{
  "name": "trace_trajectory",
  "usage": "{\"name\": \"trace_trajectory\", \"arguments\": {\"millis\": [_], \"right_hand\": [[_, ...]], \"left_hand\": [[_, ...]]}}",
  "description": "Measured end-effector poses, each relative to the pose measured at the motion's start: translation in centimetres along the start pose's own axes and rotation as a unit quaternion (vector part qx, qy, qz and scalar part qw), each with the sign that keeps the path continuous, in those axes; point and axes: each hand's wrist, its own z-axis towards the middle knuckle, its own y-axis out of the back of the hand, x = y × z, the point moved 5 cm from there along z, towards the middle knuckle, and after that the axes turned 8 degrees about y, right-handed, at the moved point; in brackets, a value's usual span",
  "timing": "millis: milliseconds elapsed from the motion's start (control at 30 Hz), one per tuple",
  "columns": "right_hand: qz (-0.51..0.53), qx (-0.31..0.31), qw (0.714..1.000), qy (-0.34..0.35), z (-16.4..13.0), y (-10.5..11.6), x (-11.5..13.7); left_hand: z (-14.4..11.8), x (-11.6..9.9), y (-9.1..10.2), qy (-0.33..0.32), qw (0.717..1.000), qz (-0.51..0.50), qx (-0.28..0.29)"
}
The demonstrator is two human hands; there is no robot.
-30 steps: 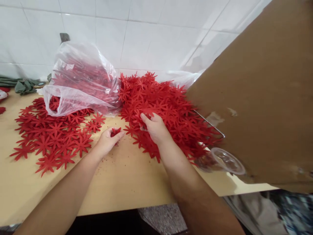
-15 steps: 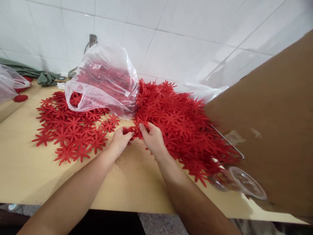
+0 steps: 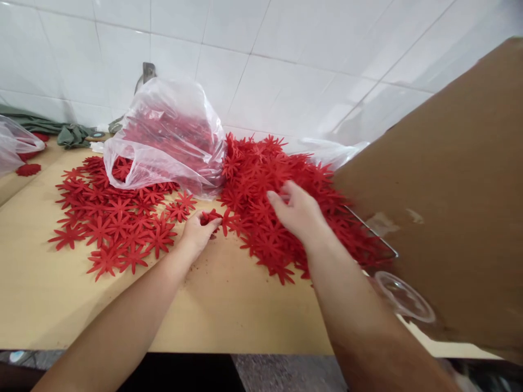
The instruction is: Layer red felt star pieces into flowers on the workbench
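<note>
My left hand [image 3: 198, 232] is closed on a red flower-shaped cutout [image 3: 211, 218], perhaps several stacked together, low over the table between two heaps. Over the larger heap of red flower cutouts [image 3: 261, 190] on the right, my right hand [image 3: 297, 211] has its thumb and fingers apart, slightly blurred, with nothing seen in it. Its fingertips hide part of that heap; whether they touch it I cannot tell. A flatter spread of the same cutouts [image 3: 118, 218] lies left of my left hand. Behind it, a clear plastic bag [image 3: 167, 141] full of red cutouts leans open to the left.
A large cardboard sheet or box side [image 3: 441, 201] stands along the right. Near its foot lies a clear plastic tub [image 3: 404, 296]. Dark green cloth [image 3: 73, 133] and another plastic bag [image 3: 16, 141] lie at the far left. A white tiled wall [image 3: 286, 71] closes off the back.
My right hand has left my left hand and moved right over the larger heap, its fingers now apart. My left hand has stayed near the same spot. The view has shifted slightly.
</note>
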Motion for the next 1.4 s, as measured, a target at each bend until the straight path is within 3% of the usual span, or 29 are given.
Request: {"name": "trace_trajectory", "arguments": {"millis": [133, 200, 333, 500, 633, 733, 867, 1033, 1233, 1400], "right_hand": [[0.129, 0.197, 0.972, -0.011, -3.7, -4.4, 4.5], [0.192, 0.235, 0.953, -0.009, -4.4, -6.1, 5.4], [0.267, 0.174, 0.947, -0.031, -3.6, -6.2, 4.3], [0.168, 0.084, 0.981, -0.039, -2.8, -4.0, 2.7], [0.116, 0.071, 0.990, -0.035, -3.3, -4.0, 3.1], [0.167, 0.110, 0.980, -0.017, -3.9, -5.3, 3.8], [0.238, 0.129, 0.962, 0.022, -4.4, -6.3, 4.7], [0.286, 0.089, 0.954, 0.009, -4.3, -6.5, 4.3], [0.287, 0.007, 0.957, -0.032, -2.8, -5.0, 3.0], [0.367, -0.023, 0.922, -0.123, -2.2, -3.9, 0.7]], "left_hand": [[0.0, -0.2, 0.1, -0.004, 1.000, -0.017, 0.020], [0.0, -0.2, 0.2, -0.010, 0.999, -0.020, 0.037], [0.1, 0.0, 0.4, -0.009, 0.999, -0.022, 0.047], [0.0, -0.1, 0.5, 0.017, 0.998, -0.045, 0.030], [-0.4, -0.4, 0.0, 0.022, 0.996, -0.054, 0.072], [-0.4, -0.4, -0.3, 0.021, 0.993, -0.049, 0.104], [-0.2, -0.4, -0.4, -0.011, 0.995, 0.019, 0.096], [-0.2, -0.5, -0.2, -0.022, 0.997, 0.052, 0.054], [-0.1, -0.6, -0.4, -0.032, 0.996, 0.068, 0.057], [0.1, -0.2, 0.0, -0.007, 0.999, 0.026, 0.040]]}}
